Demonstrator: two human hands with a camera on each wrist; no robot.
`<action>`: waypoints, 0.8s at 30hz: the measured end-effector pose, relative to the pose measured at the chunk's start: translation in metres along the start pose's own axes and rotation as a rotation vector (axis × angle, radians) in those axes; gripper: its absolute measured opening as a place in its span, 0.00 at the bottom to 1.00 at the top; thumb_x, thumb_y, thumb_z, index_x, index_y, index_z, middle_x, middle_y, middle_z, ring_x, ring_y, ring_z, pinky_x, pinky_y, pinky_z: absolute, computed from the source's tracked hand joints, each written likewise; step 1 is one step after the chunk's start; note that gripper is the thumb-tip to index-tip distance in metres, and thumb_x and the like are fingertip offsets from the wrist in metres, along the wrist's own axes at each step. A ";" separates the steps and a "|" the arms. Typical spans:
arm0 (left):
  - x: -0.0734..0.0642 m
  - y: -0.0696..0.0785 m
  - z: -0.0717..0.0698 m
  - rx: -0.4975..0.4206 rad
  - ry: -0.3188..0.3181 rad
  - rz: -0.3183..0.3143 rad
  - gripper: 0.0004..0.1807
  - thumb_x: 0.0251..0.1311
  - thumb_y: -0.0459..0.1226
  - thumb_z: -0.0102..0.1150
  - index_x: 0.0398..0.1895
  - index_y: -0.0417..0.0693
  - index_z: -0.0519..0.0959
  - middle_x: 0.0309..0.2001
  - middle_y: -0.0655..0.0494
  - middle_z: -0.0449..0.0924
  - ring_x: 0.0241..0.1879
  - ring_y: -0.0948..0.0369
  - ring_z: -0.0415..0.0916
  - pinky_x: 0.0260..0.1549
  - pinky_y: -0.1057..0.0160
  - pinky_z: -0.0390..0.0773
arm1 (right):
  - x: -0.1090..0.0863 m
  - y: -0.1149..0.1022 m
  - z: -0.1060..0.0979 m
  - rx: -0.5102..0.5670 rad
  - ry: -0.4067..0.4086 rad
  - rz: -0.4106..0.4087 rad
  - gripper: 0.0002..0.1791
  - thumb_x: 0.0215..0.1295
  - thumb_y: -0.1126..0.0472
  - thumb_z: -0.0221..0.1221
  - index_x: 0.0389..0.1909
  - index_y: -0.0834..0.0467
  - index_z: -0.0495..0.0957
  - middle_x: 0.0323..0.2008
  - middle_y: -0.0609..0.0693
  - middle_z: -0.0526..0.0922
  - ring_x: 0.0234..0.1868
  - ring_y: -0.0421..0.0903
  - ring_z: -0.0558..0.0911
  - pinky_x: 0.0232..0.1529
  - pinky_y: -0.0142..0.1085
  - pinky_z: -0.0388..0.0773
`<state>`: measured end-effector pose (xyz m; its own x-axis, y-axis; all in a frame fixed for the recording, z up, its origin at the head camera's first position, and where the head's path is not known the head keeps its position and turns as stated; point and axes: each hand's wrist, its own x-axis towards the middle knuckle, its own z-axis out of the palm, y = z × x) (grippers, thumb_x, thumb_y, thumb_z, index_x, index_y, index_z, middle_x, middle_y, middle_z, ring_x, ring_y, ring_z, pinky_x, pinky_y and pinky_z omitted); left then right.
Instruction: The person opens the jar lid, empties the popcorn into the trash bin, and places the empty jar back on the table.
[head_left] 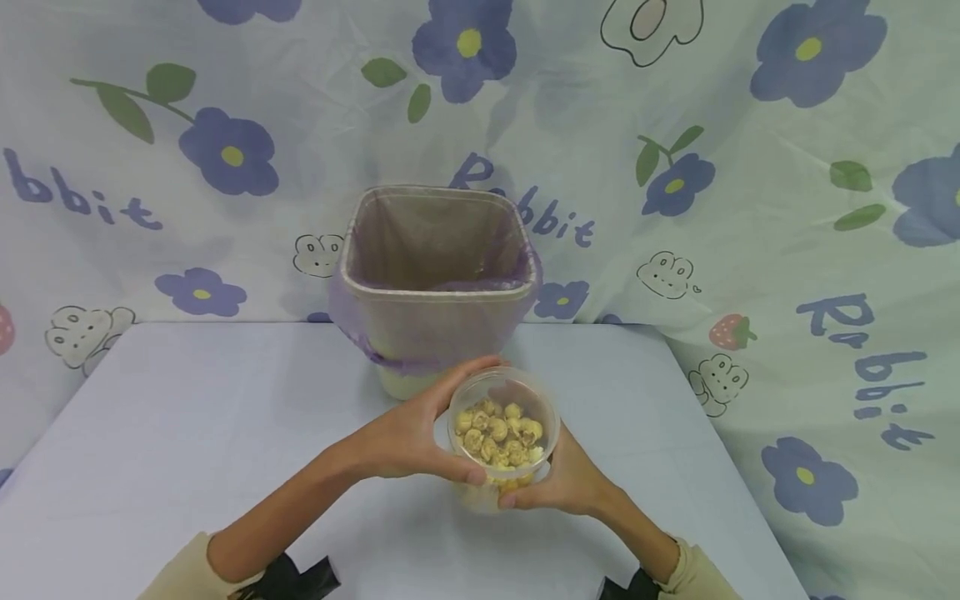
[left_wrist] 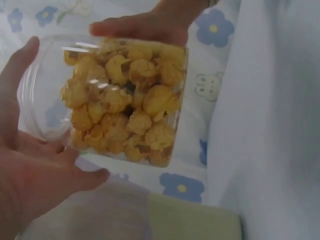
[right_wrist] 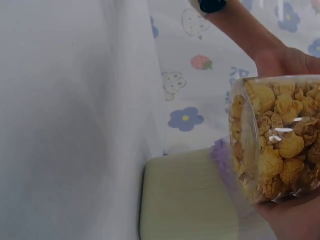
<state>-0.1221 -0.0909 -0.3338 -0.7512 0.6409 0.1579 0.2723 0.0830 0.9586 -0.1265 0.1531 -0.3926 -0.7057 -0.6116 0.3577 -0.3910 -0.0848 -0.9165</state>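
Note:
A clear round plastic jar of popcorn is held above the table, its top tilted toward the head camera. My left hand grips the upper left side by the rim, thumb in front and fingers behind. On the lower right, my right hand holds the jar's wall with its thumb in front. The left wrist view shows golden popcorn pieces filling most of the jar, with bare wall near the rim. Whether a clear lid covers the top, I cannot tell.
Just behind the jar stands a beige bin lined with a translucent purple bag. A white cloth covers the table. Behind and to the right hangs a curtain printed with flowers and rabbits.

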 end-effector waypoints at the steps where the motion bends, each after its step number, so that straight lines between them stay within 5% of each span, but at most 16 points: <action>1: 0.000 0.001 0.003 0.013 0.028 -0.010 0.58 0.47 0.42 0.79 0.79 0.61 0.52 0.75 0.61 0.56 0.72 0.55 0.54 0.66 0.38 0.54 | 0.000 0.000 0.000 -0.006 0.009 -0.002 0.63 0.42 0.63 0.78 0.78 0.53 0.49 0.71 0.57 0.63 0.69 0.56 0.65 0.70 0.43 0.61; 7: -0.002 0.006 0.019 0.018 0.168 -0.070 0.65 0.44 0.41 0.81 0.81 0.54 0.46 0.76 0.57 0.52 0.72 0.53 0.55 0.67 0.40 0.55 | -0.001 0.002 -0.001 -0.033 0.060 0.004 0.60 0.47 0.54 0.78 0.77 0.53 0.51 0.70 0.56 0.64 0.69 0.53 0.66 0.69 0.41 0.62; 13: -0.003 0.001 -0.001 0.015 0.038 -0.001 0.65 0.47 0.43 0.80 0.81 0.57 0.42 0.78 0.61 0.49 0.76 0.57 0.44 0.70 0.40 0.45 | -0.002 0.001 -0.001 0.018 0.003 0.000 0.60 0.47 0.53 0.78 0.77 0.55 0.51 0.70 0.59 0.63 0.68 0.55 0.67 0.69 0.41 0.62; 17: -0.001 -0.004 -0.008 -0.010 -0.051 0.017 0.62 0.47 0.42 0.79 0.81 0.58 0.47 0.77 0.59 0.52 0.75 0.56 0.48 0.69 0.38 0.48 | -0.002 0.000 -0.001 0.021 -0.043 0.019 0.61 0.47 0.54 0.78 0.77 0.53 0.50 0.70 0.58 0.63 0.69 0.55 0.65 0.69 0.43 0.62; 24: -0.002 0.000 0.000 0.047 0.043 0.013 0.58 0.45 0.40 0.80 0.79 0.58 0.54 0.73 0.60 0.61 0.71 0.54 0.58 0.66 0.38 0.56 | -0.002 0.001 0.000 -0.022 -0.004 0.018 0.62 0.43 0.62 0.78 0.77 0.52 0.50 0.69 0.57 0.64 0.68 0.55 0.66 0.68 0.44 0.63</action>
<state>-0.1201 -0.0919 -0.3340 -0.7722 0.6090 0.1810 0.3092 0.1113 0.9445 -0.1260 0.1541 -0.3941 -0.7104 -0.6159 0.3407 -0.3916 -0.0564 -0.9184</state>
